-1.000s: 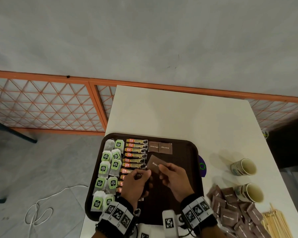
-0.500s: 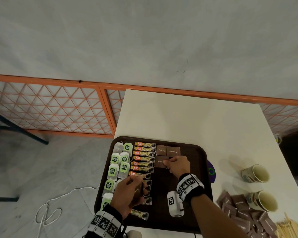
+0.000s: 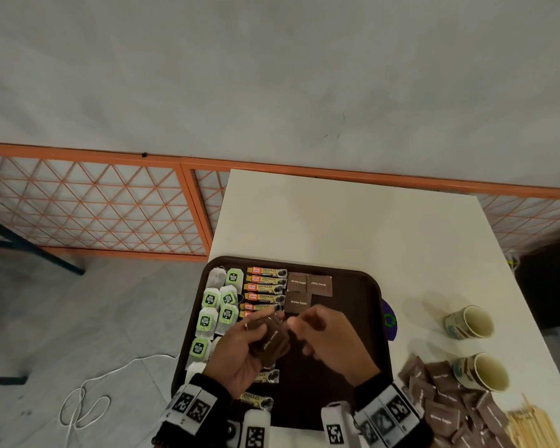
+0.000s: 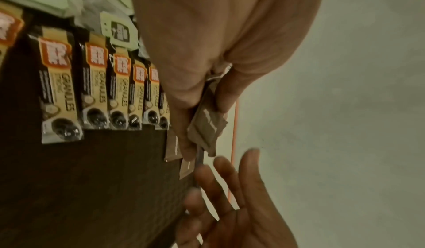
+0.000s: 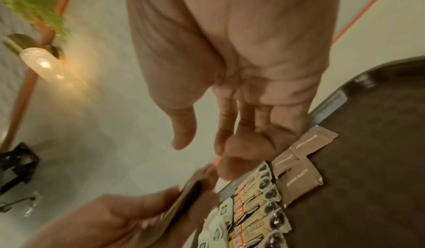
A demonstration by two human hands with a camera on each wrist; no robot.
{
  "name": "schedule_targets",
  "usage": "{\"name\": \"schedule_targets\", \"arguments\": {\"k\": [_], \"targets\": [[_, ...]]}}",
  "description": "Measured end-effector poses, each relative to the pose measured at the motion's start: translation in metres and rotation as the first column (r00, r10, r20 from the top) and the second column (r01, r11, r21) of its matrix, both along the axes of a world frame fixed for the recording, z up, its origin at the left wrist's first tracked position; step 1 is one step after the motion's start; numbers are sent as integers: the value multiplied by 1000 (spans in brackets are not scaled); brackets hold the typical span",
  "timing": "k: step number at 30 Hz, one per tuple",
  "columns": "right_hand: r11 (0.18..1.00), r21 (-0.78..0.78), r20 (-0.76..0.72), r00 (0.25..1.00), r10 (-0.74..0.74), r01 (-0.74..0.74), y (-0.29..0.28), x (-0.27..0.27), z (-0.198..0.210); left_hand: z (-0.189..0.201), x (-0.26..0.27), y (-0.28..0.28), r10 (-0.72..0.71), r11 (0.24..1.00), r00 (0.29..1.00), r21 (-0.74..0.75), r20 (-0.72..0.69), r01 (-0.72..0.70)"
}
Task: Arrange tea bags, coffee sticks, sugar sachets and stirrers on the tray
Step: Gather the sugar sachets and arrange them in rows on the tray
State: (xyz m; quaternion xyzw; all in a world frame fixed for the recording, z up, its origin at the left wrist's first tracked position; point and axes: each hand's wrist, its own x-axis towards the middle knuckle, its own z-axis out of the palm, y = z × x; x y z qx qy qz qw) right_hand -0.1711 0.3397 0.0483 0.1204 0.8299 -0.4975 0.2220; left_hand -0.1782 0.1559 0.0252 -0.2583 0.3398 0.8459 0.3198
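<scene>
Back from the tray's twelve o'clock, right hand (image 3: 328,342), fingers loose, empty, should peel one brown paper sugar sachet (image 3: 270,342) from left hand's (image 3: 240,354) gripped stack.

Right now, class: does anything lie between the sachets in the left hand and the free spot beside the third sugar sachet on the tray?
Nothing visible does. The left hand grips a stack of sachets above bare tray beside the third sachet; the empty right hand hovers beside the stack.

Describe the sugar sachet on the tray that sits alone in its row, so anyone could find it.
On the brown tray, right of the coffee sticks, lie three brown sugar sachets. Two sit side by side at the far edge; the lone sachet lies just nearer, under the left one.
</scene>
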Motion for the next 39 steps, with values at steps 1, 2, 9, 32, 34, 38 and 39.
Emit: {"name": "schedule_targets", "arguments": {"k": [1,2,9,32,34,38,39], "targets": [[1000,-9,-17,1000,16,-16,-3,6,3,1,0,4,-18,999,1000,-41,-20,17],[1000,-24,-41,999,-1,0,-5,10,2,2,0,9,-29,996,999,-87,-34,26],[979,-53,-136,970,-201,195,6,23,-16,6,18,28,-195,908,976,-394,-98,142],[940,189,79,950,-303,284,73,-65,-96,-8,19,-14,-102,947,992,-298,76,120],[923,229,48,943,-328,310,69,-66,-98,-7,16,-17,-47,965,996,-254,74,64],[894,279,22,928,-371,351,64,-66,-101,-2,10,-20,3,987,995,-163,99,13],[888,281,26,922,-385,363,64,-66,-102,-1,9,-21,2,989,994,-146,106,14]]}}
